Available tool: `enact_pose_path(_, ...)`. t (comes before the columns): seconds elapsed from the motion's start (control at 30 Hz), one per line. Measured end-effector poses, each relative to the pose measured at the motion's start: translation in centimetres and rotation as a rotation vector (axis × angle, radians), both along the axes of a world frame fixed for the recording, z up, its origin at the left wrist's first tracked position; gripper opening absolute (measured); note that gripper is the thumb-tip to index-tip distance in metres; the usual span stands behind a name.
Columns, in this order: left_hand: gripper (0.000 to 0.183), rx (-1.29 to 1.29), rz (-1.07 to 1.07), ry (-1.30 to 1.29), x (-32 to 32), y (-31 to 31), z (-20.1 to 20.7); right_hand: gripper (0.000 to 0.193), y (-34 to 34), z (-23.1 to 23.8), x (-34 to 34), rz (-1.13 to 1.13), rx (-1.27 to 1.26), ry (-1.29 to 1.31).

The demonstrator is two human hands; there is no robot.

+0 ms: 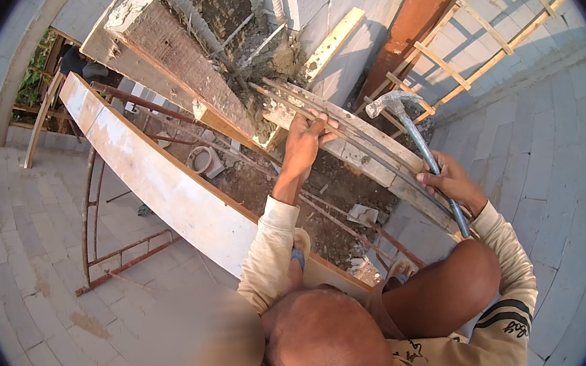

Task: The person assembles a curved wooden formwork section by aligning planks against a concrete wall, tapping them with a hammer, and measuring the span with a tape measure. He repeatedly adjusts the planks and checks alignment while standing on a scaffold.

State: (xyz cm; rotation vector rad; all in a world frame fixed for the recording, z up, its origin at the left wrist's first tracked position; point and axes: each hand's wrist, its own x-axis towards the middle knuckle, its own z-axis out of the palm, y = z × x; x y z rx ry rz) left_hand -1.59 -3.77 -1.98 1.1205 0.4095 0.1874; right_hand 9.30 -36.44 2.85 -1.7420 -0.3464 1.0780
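Observation:
My left hand (297, 150) is closed around thin steel rods (367, 145), which run side by side along a pale wooden beam (358, 156). Their far ends reach the lumpy wet mortar (287, 61) at the column. In my right hand (454, 184) is a claw hammer (412, 127) with a blue-grey handle. Its head points up and away, above the beam, touching nothing that I can make out. The right thumb lies close to the rods; whether it touches them I cannot tell.
Upright formwork boards (170, 67) surround the column. A long white-faced plank (153, 176) crosses to my left, over a rusty metal frame (126, 261). A wooden ladder (477, 28) leans at the right wall. Below lie rubble and a white round container (203, 161).

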Motion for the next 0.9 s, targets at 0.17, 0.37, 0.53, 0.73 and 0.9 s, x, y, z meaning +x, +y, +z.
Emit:
enact_pose_path(0.17, 0.041, 0.110, -0.052, 0.120, 0.5, 0.6, -0.7, 0.028, -0.8, -1.4, -0.4, -0.061, 0.021, -0.144)
enact_pose_path(0.37, 0.047, 0.152, -0.073, 0.142, 1.4, 0.7, -0.3, 0.027, -1.3, -2.4, -0.2, -0.061, -0.038, -0.513)
enact_pose_path(0.53, 0.048, 0.061, -0.094, 0.119, 2.2, 0.6, 0.1, 0.029, -1.1, -3.1, -0.3, -0.018, -0.085, -0.626)
enact_pose_path(0.73, 0.056, 0.329, -0.139, 0.336, 2.0, 1.2, 1.7, 0.030, -0.7, -2.4, -0.6, 0.019, -0.166, -0.720)
enact_pose_path(0.9, 0.056, 1.276, 0.233, 0.493, 0.3, -1.6, 2.2, 0.031, -0.1, -1.6, -1.2, 0.045, -0.215, -0.759)
